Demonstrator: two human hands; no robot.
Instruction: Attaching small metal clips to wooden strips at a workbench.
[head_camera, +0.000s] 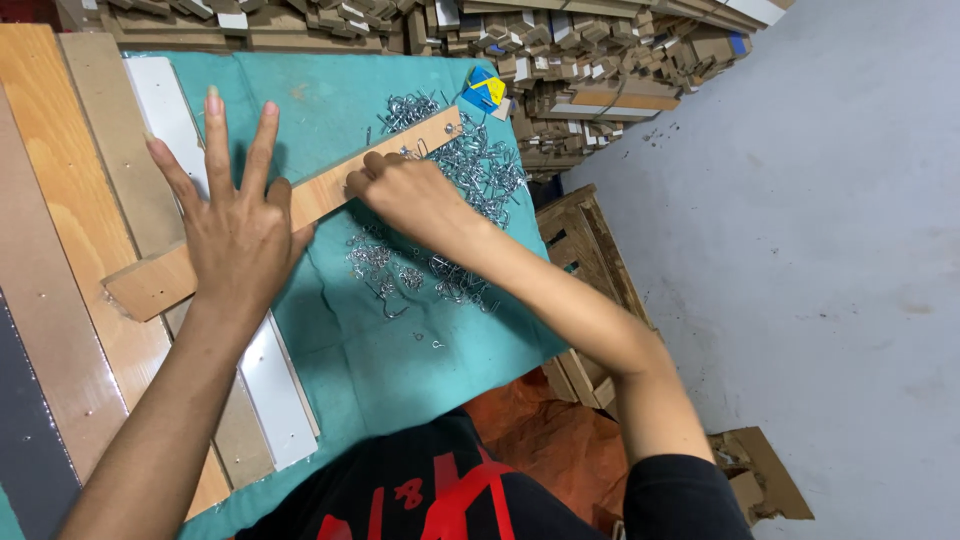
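Pressing flat, left hand (238, 232) with fingers spread wide, pinning long pale wooden strip (300, 205) across the teal-clothed counter (370, 380); right hand (408, 190) curled, possibly pinching a hook. Risking strip pivoting, scattering heap of small silver metal hooks (478, 170).

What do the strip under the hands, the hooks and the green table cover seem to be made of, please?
Strip: probably plywood or fibreboard, matt tan, with a raw edge.
Hooks: metal, likely plated steel, with a bright silvery shine.
Cover: apparently woven cloth, teal and matt, creased.
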